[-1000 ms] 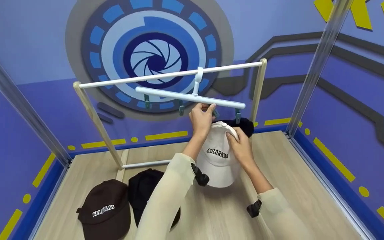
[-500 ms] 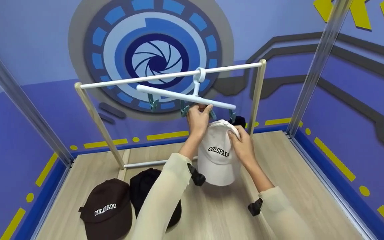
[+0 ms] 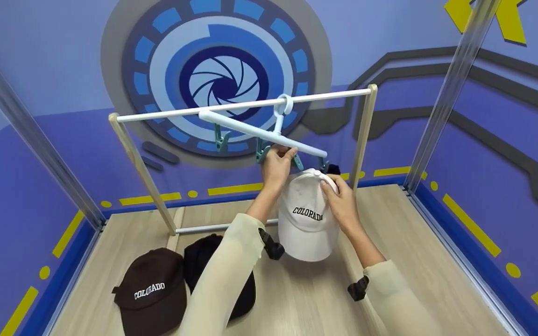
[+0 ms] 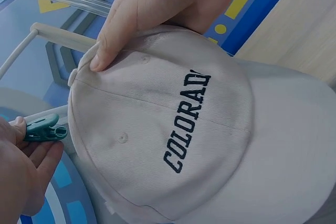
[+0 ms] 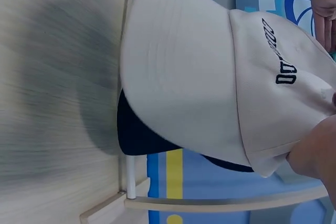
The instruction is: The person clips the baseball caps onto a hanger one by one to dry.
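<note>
My right hand [image 3: 343, 203] grips the crown of a white baseball cap [image 3: 304, 242] with COLORADO lettering, thumb on the front and fingers behind. The cap hangs brim down in the air, just below a pale blue clip hanger [image 3: 245, 127]. With thumb and fingers, my left hand [image 3: 276, 171] pinches a green clothespin clip [image 4: 46, 129] on the hanger, close to the cap's top. Other green clips [image 3: 221, 140] dangle from the bar. Behind the white cap hangs a black cap [image 5: 137, 132], mostly hidden, by the hanger's right end.
The hanger hooks over the white top rod [image 3: 171, 113] of a wooden rack [image 3: 143, 170]. On the wood-grain table [image 3: 428, 261] at the front left lie a dark brown COLORADO cap [image 3: 150, 305] and a black cap [image 3: 245, 296], partly covered by my left sleeve.
The hanger has turned on the rod, its left end swinging toward me and its right end away. The hanging black cap is now more hidden. Both hands keep nearly the same place.
</note>
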The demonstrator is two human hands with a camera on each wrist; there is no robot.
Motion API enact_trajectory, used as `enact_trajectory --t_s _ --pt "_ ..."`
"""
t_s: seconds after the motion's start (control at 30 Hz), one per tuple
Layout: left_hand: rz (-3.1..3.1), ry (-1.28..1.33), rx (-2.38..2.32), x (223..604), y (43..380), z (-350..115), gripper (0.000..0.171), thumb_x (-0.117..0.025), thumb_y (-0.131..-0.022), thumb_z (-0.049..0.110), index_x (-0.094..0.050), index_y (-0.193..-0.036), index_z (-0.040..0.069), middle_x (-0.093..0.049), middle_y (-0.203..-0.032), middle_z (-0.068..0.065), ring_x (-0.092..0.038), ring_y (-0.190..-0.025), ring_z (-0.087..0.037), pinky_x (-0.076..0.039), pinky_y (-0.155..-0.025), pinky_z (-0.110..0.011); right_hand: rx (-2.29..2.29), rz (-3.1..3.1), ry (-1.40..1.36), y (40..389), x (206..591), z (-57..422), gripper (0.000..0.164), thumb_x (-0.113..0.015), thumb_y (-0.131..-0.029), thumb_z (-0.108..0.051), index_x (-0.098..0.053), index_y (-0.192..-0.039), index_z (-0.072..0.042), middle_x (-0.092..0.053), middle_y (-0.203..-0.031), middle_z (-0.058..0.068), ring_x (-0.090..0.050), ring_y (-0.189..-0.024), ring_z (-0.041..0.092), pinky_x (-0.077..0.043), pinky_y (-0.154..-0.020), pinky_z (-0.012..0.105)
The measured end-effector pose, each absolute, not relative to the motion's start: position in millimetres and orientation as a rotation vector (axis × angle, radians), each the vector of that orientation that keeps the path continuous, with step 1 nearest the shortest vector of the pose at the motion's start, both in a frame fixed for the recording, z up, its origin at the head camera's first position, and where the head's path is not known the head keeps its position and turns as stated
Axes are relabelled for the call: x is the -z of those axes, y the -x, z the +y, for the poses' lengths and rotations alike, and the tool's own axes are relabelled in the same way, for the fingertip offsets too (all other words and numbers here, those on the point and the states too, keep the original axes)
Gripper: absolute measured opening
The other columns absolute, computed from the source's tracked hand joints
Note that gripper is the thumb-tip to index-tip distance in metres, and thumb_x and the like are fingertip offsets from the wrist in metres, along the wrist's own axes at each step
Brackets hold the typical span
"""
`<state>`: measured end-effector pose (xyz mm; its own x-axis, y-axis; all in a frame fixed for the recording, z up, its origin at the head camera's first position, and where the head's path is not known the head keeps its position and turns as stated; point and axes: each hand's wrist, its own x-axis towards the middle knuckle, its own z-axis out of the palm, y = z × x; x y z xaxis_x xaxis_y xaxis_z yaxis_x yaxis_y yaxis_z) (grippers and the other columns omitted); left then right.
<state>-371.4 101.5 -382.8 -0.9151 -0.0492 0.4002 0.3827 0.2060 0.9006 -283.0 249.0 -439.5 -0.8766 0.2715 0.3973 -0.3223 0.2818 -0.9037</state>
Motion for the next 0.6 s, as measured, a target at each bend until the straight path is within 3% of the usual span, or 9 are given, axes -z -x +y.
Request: enact_trajectory --t_s 0.13,0.27,0.43,0.6 --pt "-2.123 0.32 1.798 381.3 373.2 99.0 0.018 -0.071 -0.086 0.022 -0.066 -0.086 0.005 -0.062 -0.073 -0.002 -0.054 -0.063 -0.01 -0.047 -0.057 -0.022 -1.635 -2.095 -0.091 297.9 447.9 250.9 0.03 -0.057 -0.095 -0.025 -0.06 -0.123 -0.015 -0.06 -0.123 0.006 -0.053 -0.11 0.017 -0.04 -0.095 0.032" --pt "-2.104 0.362 1.821 379.1 374.3 98.7 0.018 -0.071 -0.085 0.02 -0.068 -0.085 0.002 -0.063 -0.072 -0.005 -0.056 -0.063 -0.01 -0.05 -0.057 -0.023 -1.579 -2.102 -0.079 305.1 447.2 248.9 0.028 -0.057 -0.095 -0.032 -0.061 -0.12 -0.021 -0.06 -0.121 0.003 -0.055 -0.108 0.018 -0.041 -0.093 0.035" --pt "-2.107 0.396 1.812 379.6 374.8 97.7 0.018 -0.072 -0.084 0.019 -0.069 -0.084 0.001 -0.064 -0.071 -0.005 -0.055 -0.062 -0.009 -0.048 -0.056 -0.022 -1.589 -2.104 -0.038 306.5 442.4 244.1 0.027 -0.056 -0.095 -0.035 -0.061 -0.113 -0.015 -0.062 -0.113 0.006 -0.056 -0.097 0.019 -0.043 -0.085 0.034" --pt "-2.09 0.393 1.907 382.7 373.9 93.7 0.018 -0.071 -0.085 0.016 -0.067 -0.083 -0.001 -0.063 -0.07 -0.006 -0.056 -0.059 -0.01 -0.049 -0.054 -0.023 -1.655 -2.093 -0.052 306.3 442.6 239.9 0.022 -0.055 -0.096 -0.021 -0.058 -0.113 -0.007 -0.06 -0.112 0.008 -0.053 -0.094 0.018 -0.042 -0.082 0.029"
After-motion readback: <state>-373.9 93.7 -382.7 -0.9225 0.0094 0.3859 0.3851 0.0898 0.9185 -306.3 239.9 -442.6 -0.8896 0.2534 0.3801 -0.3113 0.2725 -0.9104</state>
